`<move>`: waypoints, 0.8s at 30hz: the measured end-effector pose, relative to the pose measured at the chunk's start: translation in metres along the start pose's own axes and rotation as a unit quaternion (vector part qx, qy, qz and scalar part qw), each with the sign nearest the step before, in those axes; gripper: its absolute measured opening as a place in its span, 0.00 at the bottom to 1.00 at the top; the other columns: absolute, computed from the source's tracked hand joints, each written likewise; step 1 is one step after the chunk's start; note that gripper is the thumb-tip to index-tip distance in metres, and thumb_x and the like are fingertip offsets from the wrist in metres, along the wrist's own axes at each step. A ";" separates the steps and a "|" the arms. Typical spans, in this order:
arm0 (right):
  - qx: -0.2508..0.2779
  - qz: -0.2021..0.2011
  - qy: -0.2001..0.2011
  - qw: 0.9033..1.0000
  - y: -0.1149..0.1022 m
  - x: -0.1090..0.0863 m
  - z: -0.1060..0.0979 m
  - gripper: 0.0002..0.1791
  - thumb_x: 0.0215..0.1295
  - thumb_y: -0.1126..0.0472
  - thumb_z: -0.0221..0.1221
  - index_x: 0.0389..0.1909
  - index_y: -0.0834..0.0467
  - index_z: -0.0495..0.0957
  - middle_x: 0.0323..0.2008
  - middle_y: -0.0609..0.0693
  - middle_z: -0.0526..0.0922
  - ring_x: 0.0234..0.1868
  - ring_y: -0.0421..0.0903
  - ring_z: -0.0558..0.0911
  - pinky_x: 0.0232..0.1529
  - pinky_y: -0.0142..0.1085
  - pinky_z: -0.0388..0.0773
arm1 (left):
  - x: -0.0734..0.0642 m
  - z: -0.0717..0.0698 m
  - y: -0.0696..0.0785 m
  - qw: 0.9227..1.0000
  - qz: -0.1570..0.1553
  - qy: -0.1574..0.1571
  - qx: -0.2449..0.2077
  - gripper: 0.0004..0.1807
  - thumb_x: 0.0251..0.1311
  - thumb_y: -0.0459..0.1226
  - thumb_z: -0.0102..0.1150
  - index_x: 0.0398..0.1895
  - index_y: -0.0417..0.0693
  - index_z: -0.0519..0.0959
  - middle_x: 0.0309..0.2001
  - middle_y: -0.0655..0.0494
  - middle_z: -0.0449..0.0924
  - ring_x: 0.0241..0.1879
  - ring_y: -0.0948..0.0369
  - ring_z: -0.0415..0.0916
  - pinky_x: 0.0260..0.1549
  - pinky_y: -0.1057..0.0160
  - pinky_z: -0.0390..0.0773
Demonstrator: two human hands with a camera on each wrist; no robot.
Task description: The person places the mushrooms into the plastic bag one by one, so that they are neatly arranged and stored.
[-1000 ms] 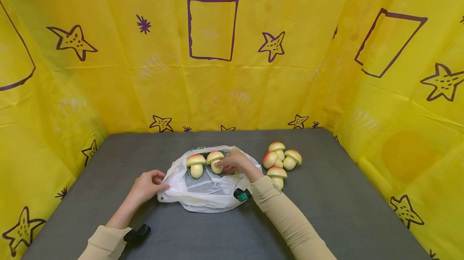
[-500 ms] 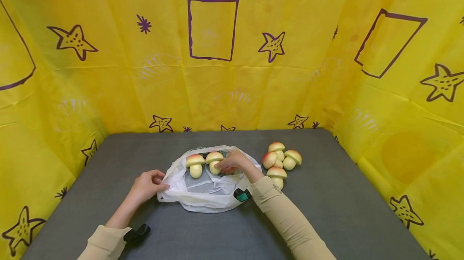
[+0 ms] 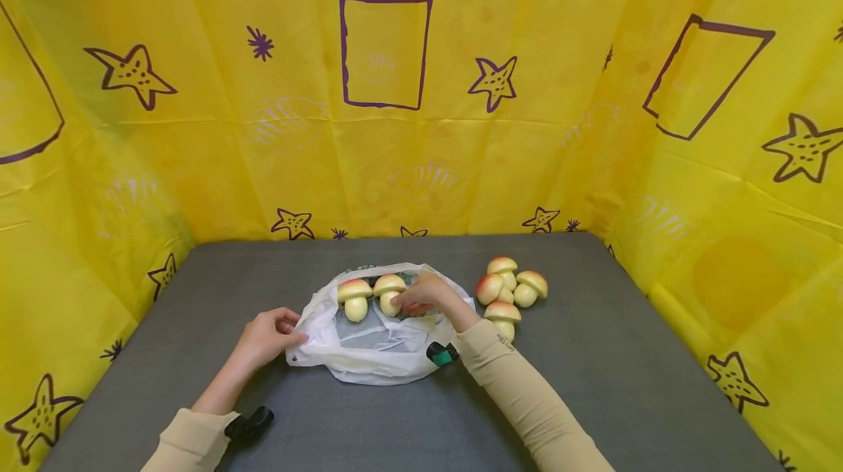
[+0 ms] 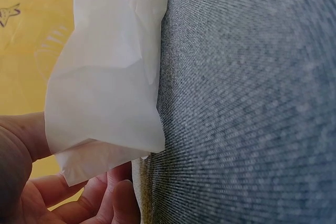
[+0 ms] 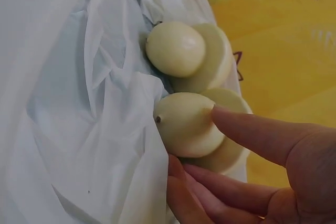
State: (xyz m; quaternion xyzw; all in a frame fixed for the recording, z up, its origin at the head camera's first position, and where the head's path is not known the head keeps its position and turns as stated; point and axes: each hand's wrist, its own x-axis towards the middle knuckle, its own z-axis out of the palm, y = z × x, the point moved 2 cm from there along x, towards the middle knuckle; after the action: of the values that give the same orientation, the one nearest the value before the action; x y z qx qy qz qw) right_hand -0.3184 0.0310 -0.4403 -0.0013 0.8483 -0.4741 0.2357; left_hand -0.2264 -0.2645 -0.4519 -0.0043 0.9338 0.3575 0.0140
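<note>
A white plastic bag (image 3: 375,369) lies on the grey tabletop with its mouth spread. My left hand (image 3: 263,339) pinches the bag's left edge; in the left wrist view the bag's film (image 4: 105,87) passes between thumb and fingers. Inside the bag, two mushrooms with pale stems and reddish caps sit side by side. The left mushroom (image 3: 356,300) is untouched. My right hand (image 3: 431,290) reaches into the bag and holds the right mushroom (image 5: 189,127), thumb against its stem and fingers below. Part of those fingers is hidden by the bag's folds.
Several more mushrooms (image 3: 503,313) are clustered on the table just right of the bag, close to my right forearm. Yellow patterned cloth walls (image 3: 421,165) enclose the grey table (image 3: 593,384) at the back and sides.
Both mushrooms in the bag have shifted very slightly left within the last second. My right hand has stayed at the right one, and my left hand keeps its place on the bag's edge.
</note>
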 end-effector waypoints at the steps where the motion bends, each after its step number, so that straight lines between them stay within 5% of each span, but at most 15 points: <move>1: -0.006 -0.001 0.000 1.000 0.000 -0.001 -0.001 0.15 0.50 0.58 0.70 0.29 0.67 0.83 0.30 0.59 0.86 0.30 0.47 0.85 0.36 0.37 0.81 | 0.000 0.000 0.000 1.000 0.000 0.000 0.000 0.22 0.46 0.40 0.71 0.42 0.36 0.78 0.29 0.51 0.78 0.29 0.58 0.71 0.27 0.63 0.69; 9: -0.036 -0.033 0.007 0.999 -0.006 -0.021 -0.017 0.19 0.54 0.53 0.68 0.36 0.66 0.84 0.34 0.59 0.87 0.39 0.53 0.86 0.42 0.42 0.81 | -0.001 0.000 0.001 1.000 0.000 -0.003 -0.007 0.22 0.47 0.39 0.71 0.43 0.35 0.78 0.29 0.51 0.78 0.28 0.58 0.70 0.26 0.62 0.69; 24: 0.035 -0.096 0.014 0.995 -0.011 -0.056 -0.047 0.22 0.57 0.52 0.66 0.48 0.63 0.81 0.43 0.56 0.85 0.44 0.52 0.84 0.48 0.45 0.78 | -0.001 -0.001 0.002 1.000 -0.007 -0.003 -0.002 0.23 0.47 0.40 0.71 0.44 0.35 0.78 0.30 0.50 0.78 0.29 0.58 0.71 0.27 0.63 0.70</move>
State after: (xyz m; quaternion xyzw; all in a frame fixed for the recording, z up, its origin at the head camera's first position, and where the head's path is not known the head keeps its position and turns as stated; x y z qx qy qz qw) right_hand -0.2899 0.0757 -0.3879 -0.0680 0.8306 -0.5237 0.1769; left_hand -0.2250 -0.2641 -0.4497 -0.0093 0.9329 0.3595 0.0196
